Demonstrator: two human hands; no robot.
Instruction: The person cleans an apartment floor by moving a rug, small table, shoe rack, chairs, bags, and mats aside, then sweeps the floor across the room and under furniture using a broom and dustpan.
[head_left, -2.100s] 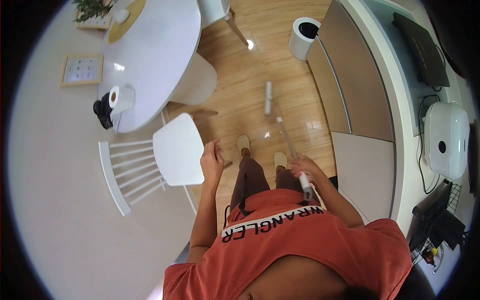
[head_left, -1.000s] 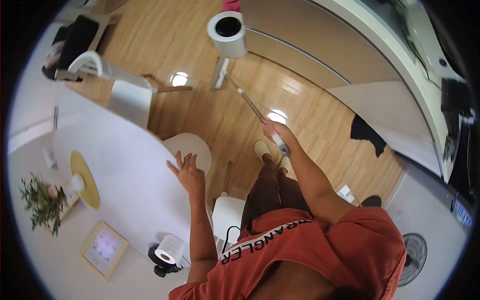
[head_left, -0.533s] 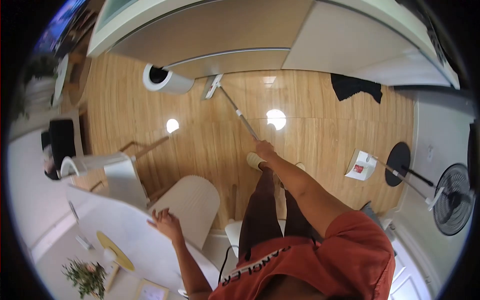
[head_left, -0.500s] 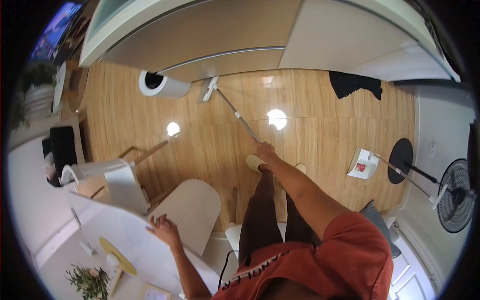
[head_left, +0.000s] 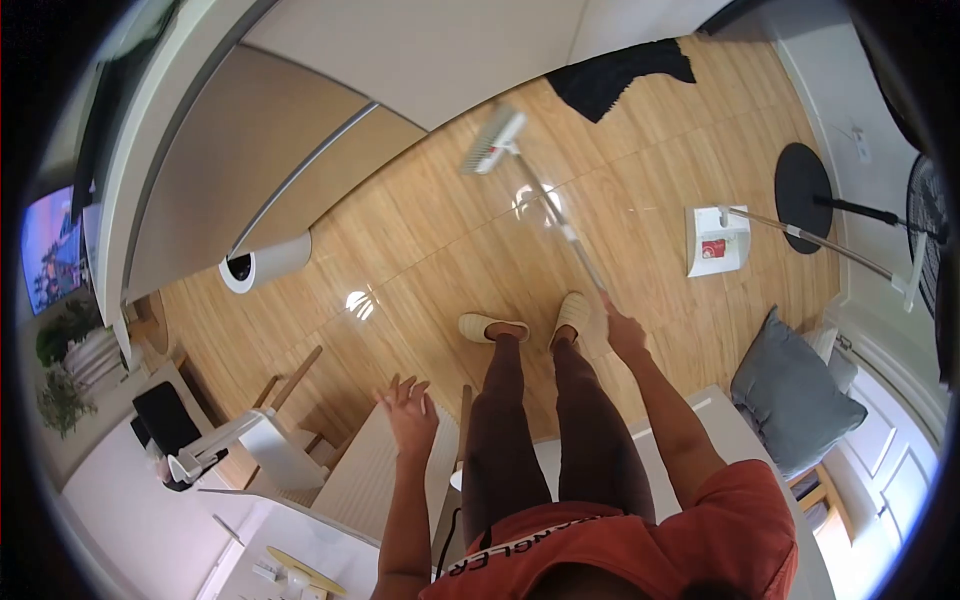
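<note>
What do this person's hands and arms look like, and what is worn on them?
The left hand and right hand are bare, without gloves; no wristwatch shows. The short right sleeve is rust-red; the left sleeve is not clearly visible.

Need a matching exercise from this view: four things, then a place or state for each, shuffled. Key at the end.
1. Broom
2. Dustpan
3. Black cloth
4. Grey pillow

A. Near the white door
B. Gripped in the right hand
C. Has a red item on it
D. Spread on the floor beside the cabinet

Pairs: 1-B, 2-C, 3-D, 4-A
</note>
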